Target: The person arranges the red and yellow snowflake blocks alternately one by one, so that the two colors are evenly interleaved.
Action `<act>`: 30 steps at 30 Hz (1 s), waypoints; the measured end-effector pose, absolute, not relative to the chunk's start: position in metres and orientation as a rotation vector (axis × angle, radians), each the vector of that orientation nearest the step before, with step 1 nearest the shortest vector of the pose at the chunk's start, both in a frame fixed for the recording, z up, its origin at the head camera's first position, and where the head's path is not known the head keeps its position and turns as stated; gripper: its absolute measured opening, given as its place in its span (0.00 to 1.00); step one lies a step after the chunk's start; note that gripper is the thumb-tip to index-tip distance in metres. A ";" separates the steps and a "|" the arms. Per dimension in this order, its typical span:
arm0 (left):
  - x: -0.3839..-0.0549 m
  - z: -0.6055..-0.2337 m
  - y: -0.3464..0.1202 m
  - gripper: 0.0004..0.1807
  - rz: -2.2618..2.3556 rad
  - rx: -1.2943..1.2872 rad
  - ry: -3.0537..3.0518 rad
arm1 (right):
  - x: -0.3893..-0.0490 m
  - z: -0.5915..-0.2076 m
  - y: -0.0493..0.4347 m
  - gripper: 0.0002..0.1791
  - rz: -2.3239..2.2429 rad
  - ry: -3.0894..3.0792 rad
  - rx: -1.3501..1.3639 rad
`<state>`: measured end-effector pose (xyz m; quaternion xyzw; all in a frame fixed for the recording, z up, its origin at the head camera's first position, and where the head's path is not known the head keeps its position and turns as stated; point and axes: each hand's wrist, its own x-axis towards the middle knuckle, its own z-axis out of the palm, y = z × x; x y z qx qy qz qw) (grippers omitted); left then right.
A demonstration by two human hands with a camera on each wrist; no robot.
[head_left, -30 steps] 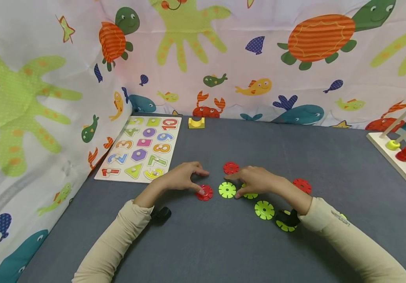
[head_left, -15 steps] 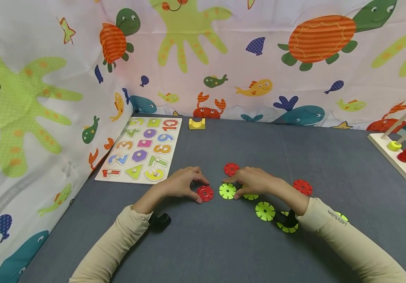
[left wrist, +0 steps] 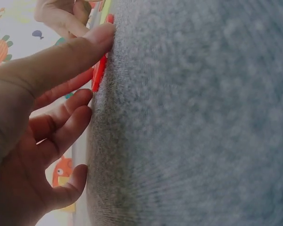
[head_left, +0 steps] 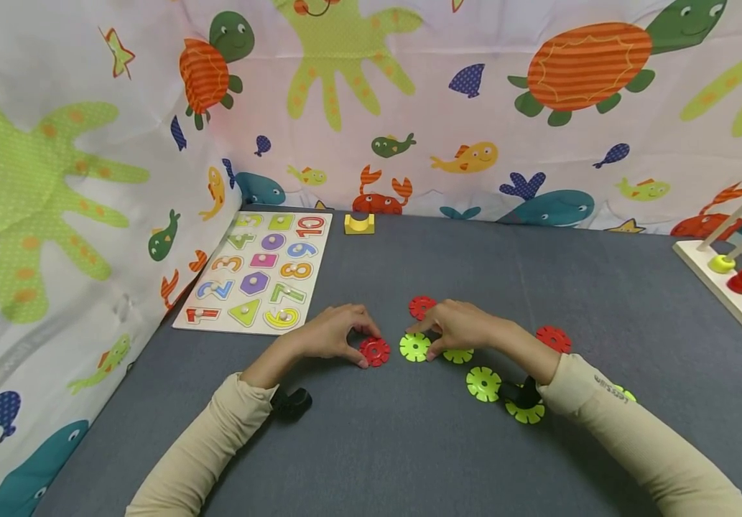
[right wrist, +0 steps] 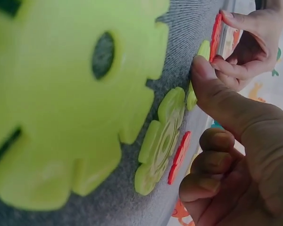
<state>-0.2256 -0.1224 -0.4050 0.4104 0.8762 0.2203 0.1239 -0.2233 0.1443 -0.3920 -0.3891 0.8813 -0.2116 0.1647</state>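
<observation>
Left of centre on the table, my left hand (head_left: pixel 335 333) holds a red notched plastic disc (head_left: pixel 375 352) by its edge, thumb at the near side and index finger at the far side. The left wrist view catches that red disc (left wrist: pixel 100 73) edge-on, flat at the table surface. My right hand (head_left: pixel 464 327) pinches a yellow-green notched disc (head_left: pixel 414 347) between thumb and index finger, just right of the red one. Its other fingers curl under the palm in the right wrist view. Behind the right fingertips lies another red disc (head_left: pixel 421 306), partly covered.
More yellow-green discs (head_left: pixel 483 384) lie under and beside the right forearm, with a red disc (head_left: pixel 554 339) beyond it. A number puzzle board (head_left: pixel 261 273) lies at the back left, near a yellow block (head_left: pixel 359 225). A peg stacker (head_left: pixel 733 294) stands at the right edge.
My left thumb has slid off the top of the red disc to its near edge, and the index finger has come to its far edge. The right hand has barely moved.
</observation>
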 end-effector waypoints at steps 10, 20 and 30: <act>-0.225 -0.406 -0.123 0.24 0.654 1.124 2.555 | -0.225 -0.391 0.145 0.23 -0.525 2.484 -1.207; -0.231 -0.402 -0.121 0.23 0.749 1.110 2.536 | -0.222 -0.390 0.143 0.24 -0.431 2.531 -1.269; -0.233 -0.405 -0.122 0.23 0.745 1.085 2.542 | -0.220 -0.391 0.143 0.24 -0.401 2.545 -1.312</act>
